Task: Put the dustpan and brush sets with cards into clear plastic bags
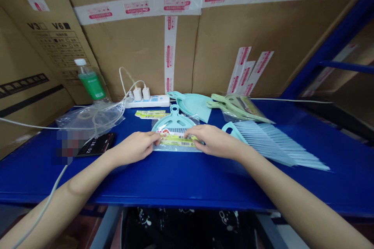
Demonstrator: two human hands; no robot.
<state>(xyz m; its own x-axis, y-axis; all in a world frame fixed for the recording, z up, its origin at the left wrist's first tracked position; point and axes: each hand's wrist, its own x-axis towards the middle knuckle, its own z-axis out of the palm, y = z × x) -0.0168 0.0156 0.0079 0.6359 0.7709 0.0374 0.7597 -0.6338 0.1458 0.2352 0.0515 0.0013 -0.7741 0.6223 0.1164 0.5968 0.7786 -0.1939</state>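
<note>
Bagged teal brush (174, 134) sits gripped between left hand (134, 148) and right hand (216, 141), both palms down.

1 head-worn cam, facing fwd & down

A teal hand brush (174, 126) in a clear plastic bag with a yellow label is touched on each side by the left hand (134, 148) and right hand (214, 142); it lies on a blue shelf (187, 186); a teal dustpan (194, 107) lies behind it; a loose pale-blue brush (277, 144) lies rightward; a white power strip (147, 101) and green-filled bottle (89, 81) sit against cardboard boxes (131, 54).
</note>
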